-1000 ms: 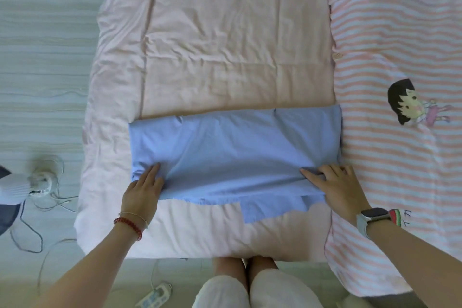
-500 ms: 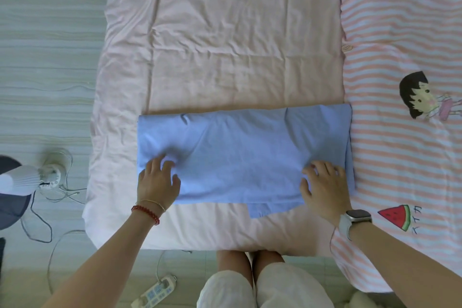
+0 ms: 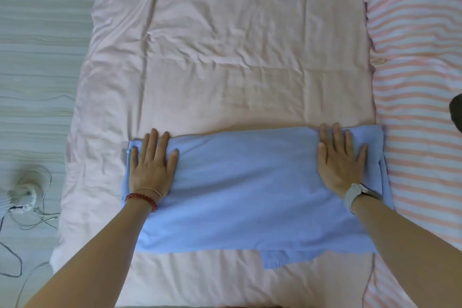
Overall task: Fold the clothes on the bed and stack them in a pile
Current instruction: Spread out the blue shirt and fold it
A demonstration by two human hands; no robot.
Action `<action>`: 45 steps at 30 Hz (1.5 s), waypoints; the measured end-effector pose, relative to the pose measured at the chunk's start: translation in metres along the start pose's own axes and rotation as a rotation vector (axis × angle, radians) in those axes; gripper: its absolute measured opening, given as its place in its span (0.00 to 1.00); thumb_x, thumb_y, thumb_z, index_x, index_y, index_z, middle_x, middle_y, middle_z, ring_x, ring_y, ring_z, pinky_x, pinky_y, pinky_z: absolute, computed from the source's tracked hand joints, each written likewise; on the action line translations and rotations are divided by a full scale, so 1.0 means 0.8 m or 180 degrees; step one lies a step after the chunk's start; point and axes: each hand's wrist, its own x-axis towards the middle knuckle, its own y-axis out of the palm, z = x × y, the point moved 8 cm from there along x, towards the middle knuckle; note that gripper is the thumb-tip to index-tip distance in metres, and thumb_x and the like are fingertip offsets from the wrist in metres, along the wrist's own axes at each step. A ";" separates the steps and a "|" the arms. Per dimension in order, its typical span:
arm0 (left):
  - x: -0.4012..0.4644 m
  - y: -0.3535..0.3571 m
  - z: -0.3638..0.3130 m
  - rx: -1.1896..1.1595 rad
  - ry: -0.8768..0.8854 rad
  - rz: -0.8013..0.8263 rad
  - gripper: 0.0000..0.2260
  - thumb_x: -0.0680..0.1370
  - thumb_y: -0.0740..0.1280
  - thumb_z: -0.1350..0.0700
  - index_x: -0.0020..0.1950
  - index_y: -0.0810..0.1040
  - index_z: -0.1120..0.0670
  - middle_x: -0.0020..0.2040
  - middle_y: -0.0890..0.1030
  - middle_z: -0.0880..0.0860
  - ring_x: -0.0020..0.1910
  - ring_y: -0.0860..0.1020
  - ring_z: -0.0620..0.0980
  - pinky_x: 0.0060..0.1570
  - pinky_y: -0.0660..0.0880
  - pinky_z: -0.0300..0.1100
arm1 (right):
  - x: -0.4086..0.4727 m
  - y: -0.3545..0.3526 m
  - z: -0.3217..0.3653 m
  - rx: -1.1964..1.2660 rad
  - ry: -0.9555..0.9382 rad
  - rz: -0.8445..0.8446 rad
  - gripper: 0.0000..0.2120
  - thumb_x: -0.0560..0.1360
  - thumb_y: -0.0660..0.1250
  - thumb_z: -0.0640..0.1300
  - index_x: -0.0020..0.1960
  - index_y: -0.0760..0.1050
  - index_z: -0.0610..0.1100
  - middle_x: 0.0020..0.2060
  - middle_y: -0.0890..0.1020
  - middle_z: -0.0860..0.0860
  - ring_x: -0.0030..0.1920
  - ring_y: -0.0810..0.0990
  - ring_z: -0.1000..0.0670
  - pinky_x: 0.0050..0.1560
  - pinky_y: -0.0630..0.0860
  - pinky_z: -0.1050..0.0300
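My left hand (image 3: 151,165) and right hand (image 3: 341,162) press flat, fingers spread, on the folded light-blue cotton garment (image 3: 250,190) (long axis runs between them).

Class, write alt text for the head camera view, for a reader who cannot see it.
Seen from above, a person's left hand and right hand press flat on the two ends of a folded blue garment lying across a pink quilt. A striped pink cover lies to the right, and a small fan stands on the floor at left.
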 end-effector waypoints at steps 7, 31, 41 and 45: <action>0.001 -0.007 0.009 0.0187 -0.0594 0.0153 0.25 0.78 0.50 0.40 0.74 0.54 0.43 0.77 0.52 0.48 0.75 0.47 0.47 0.69 0.43 0.60 | 0.007 -0.037 -0.036 -0.0353 -0.0025 -0.0266 0.24 0.80 0.43 0.53 0.75 0.53 0.51 0.75 0.56 0.47 0.74 0.54 0.47 0.71 0.53 0.45; -0.116 0.078 -0.279 0.1043 0.1034 0.0889 0.33 0.74 0.50 0.31 0.73 0.37 0.36 0.76 0.34 0.49 0.74 0.35 0.60 0.64 0.47 0.69 | -0.029 -0.084 -0.064 0.1710 -0.0773 0.0777 0.21 0.75 0.67 0.44 0.66 0.67 0.41 0.56 0.75 0.45 0.53 0.75 0.43 0.50 0.71 0.53; -0.113 0.070 -0.282 0.1031 0.1053 0.1283 0.31 0.76 0.51 0.35 0.72 0.35 0.36 0.75 0.32 0.47 0.74 0.34 0.58 0.66 0.49 0.68 | -0.054 -0.078 -0.076 0.0191 -0.0918 0.0126 0.06 0.77 0.60 0.41 0.53 0.66 0.42 0.45 0.72 0.46 0.44 0.72 0.44 0.39 0.65 0.56; -0.112 0.065 -0.282 0.0851 0.1046 0.1419 0.30 0.77 0.52 0.37 0.73 0.38 0.36 0.75 0.33 0.46 0.74 0.34 0.56 0.67 0.49 0.67 | -0.055 -0.097 -0.086 0.1309 -0.0723 0.0202 0.10 0.78 0.61 0.42 0.59 0.69 0.42 0.33 0.73 0.48 0.32 0.71 0.45 0.29 0.64 0.54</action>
